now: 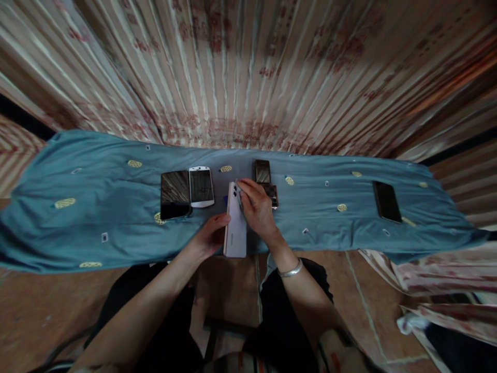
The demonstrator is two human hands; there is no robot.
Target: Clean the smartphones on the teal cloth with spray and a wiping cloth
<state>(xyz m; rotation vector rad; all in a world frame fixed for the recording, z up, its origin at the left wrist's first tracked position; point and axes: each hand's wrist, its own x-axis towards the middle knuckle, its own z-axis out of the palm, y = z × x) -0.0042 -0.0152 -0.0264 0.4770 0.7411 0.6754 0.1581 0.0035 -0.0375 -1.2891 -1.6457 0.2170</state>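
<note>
A pale lilac smartphone (pixel 236 235) is tilted up in front of me, its back with the camera lenses facing me. My left hand (pixel 213 230) is closed around its lower left edge, thumb on the side. At the upper right corner, beside the lenses, my right hand (pixel 256 204) has its fingers pinched together. Whatever lies between those fingertips is too small to make out. Behind the right hand are a small dark phone (pixel 262 171) and another small phone (pixel 274 196), partly hidden by the hand. A bit of something blue (pixel 225 199) shows left of the lilac phone.
A large black phone (pixel 174 194) and a white-framed phone (pixel 202 187) lie side by side on the left. Another black phone (pixel 387 201) lies far right. All rest on a teal cloth (pixel 326 228) with pineapple prints. A pleated curtain (pixel 233 77) hangs behind.
</note>
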